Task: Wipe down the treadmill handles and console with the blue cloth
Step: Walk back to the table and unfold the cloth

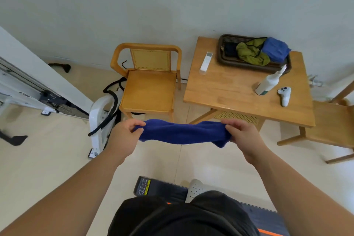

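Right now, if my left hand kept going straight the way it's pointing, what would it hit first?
Likely the wooden chair: your left hand, pinching the blue cloth, aims forward and slightly right at its seat. Depth is unclear, so it might pass above the seat.

The treadmill deck (162, 188) is mostly hidden behind the person's shorts (182, 216) and cut by the bottom edge. Its label (145, 186) is too small to read. The right-hand chair (329, 120) runs off frame.
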